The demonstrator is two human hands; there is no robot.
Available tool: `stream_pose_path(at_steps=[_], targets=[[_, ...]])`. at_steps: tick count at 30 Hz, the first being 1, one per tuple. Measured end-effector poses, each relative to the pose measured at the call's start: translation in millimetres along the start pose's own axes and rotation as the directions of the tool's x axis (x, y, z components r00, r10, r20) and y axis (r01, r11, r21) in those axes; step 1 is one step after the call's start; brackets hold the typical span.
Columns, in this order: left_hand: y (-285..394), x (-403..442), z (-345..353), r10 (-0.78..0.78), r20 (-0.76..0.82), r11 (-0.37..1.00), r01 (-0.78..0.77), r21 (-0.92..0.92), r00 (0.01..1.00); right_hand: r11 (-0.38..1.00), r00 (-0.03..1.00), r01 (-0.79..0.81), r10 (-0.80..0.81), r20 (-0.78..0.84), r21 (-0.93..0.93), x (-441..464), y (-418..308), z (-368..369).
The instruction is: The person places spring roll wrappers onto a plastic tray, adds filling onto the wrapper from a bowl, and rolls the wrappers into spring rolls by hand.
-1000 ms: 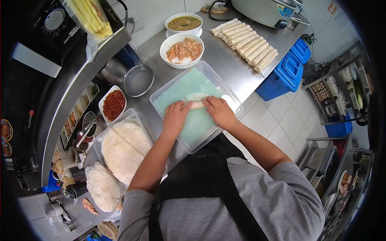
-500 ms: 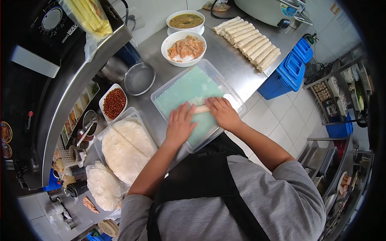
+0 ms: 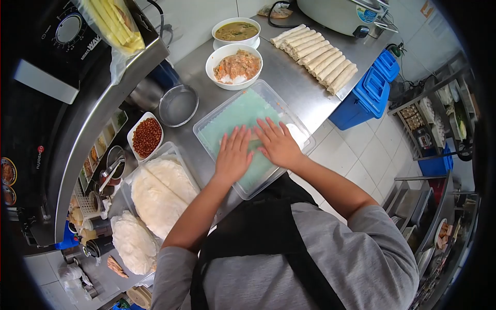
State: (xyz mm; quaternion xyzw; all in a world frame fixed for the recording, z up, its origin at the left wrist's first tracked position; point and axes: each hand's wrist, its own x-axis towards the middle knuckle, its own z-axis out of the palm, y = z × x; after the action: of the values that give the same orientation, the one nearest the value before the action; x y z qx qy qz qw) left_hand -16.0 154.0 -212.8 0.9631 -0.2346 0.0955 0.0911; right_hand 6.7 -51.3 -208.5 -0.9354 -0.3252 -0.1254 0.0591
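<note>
Both hands lie flat, fingers spread, over a pale roll [image 3: 253, 136] on the green sheet [image 3: 235, 111] of a clear plastic lid or tray [image 3: 243, 192]. My left hand [image 3: 235, 155] covers the roll's left part, and my right hand [image 3: 278, 143] covers its right part; only a bit of it shows between them. Above the tray stands a white bowl of pinkish filling [image 3: 238, 66]. Finished pale rolls [image 3: 315, 58] lie in a row at the upper right. Round wrapper sheets [image 3: 161, 194] fill a clear container at the left.
A bowl of soup [image 3: 236, 31] stands behind the filling. Left of the tray are a metal bowl [image 3: 178, 105] and a dish of red-brown nuts or beans [image 3: 147, 136]. Blue bins [image 3: 365, 98] stand past the counter's right edge, and a large cooker [image 3: 338, 15] is at the back.
The fingers of both hands have straightened and moved forward over the roll, hiding most of it. The wrapper flap seen beyond the roll earlier no longer shows.
</note>
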Motion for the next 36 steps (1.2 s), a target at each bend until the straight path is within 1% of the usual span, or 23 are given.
stream_pose_path(at_steps=[1,5,7,8,10,11,13,17,19,20,22,26,28,29,30,31,32,33,34,35,36], targets=[[2,-6,1,0.015,0.014,0.999,-0.014,-0.048,1.000,1.000,0.999,-0.005,0.006,0.050,-0.003,-5,-3,-1],[-8,14,10,-0.015,0.027,0.998,0.016,-0.067,1.000,0.999,0.998,-0.035,0.035,0.052,0.005,9,5,13],[-18,30,10,-0.042,0.091,0.998,0.047,-0.051,0.995,0.991,0.993,-0.082,0.073,0.091,0.106,26,14,19],[-19,32,10,-0.040,0.084,0.998,0.044,-0.046,0.996,0.991,0.994,-0.081,0.072,0.083,0.103,28,16,19],[-17,30,7,0.008,-0.048,0.999,-0.005,0.053,0.999,0.998,0.999,-0.051,0.051,0.003,0.046,29,18,16],[-14,24,7,0.011,-0.051,0.998,-0.009,0.056,0.999,0.998,0.999,-0.053,0.053,-0.001,0.044,24,16,15],[-9,13,6,0.021,-0.033,0.999,-0.022,-0.046,0.999,0.995,1.000,-0.013,0.012,-0.014,-0.100,16,9,8],[-24,31,14,0.053,-0.011,0.998,-0.053,-0.028,0.999,0.998,1.000,0.006,-0.005,0.025,-0.066,22,14,24],[-34,51,14,0.049,-0.043,0.999,-0.050,-0.019,0.998,0.999,0.998,-0.026,0.024,0.054,0.042,45,25,27],[-38,61,12,0.052,-0.049,0.999,-0.052,-0.015,0.997,0.999,0.999,-0.025,0.023,0.048,0.038,56,31,24],[-42,74,5,-0.023,0.115,0.999,0.025,-0.020,0.993,0.992,0.952,-0.110,0.088,0.293,0.060,76,38,13],[-47,82,0,-0.004,0.126,0.999,-0.001,0.032,0.992,0.991,0.944,-0.119,0.094,0.316,0.060,80,45,-2],[-47,81,-25,0.101,0.267,0.982,-0.139,0.128,0.959,0.963,0.899,-0.211,0.125,0.420,0.166,71,46,-16],[-48,79,-44,0.171,0.184,0.969,-0.200,0.148,0.968,0.961,0.899,-0.222,0.136,0.416,0.164,62,46,-19],[-43,77,-78,0.244,0.098,0.950,-0.258,0.174,0.965,0.897,0.921,-0.265,0.125,0.370,0.355,50,48,-23],[-38,74,-115,0.248,-0.038,0.962,-0.241,0.125,0.968,0.798,0.940,-0.284,0.123,0.317,0.532,42,47,-27],[-31,70,-142,0.242,-0.173,0.970,-0.232,0.072,0.955,0.800,0.942,-0.288,0.136,0.307,0.527,35,42,-40],[-22,66,-151,0.256,-0.178,0.966,-0.247,0.075,0.950,0.559,0.934,-0.342,0.116,0.337,0.755,27,35,-61],[-13,59,-158,-0.023,-0.379,0.917,-0.131,-0.377,0.925,0.253,0.931,-0.364,0.085,0.354,0.897,19,27,-80],[-4,53,-160,-0.354,-0.408,0.643,-0.098,-0.760,0.841,0.253,0.933,-0.359,0.097,0.346,0.898,14,21,-94],[9,47,-158,-0.341,-0.415,0.646,-0.110,-0.755,0.843,0.040,0.920,-0.393,0.008,0.393,0.919,10,16,-107]])
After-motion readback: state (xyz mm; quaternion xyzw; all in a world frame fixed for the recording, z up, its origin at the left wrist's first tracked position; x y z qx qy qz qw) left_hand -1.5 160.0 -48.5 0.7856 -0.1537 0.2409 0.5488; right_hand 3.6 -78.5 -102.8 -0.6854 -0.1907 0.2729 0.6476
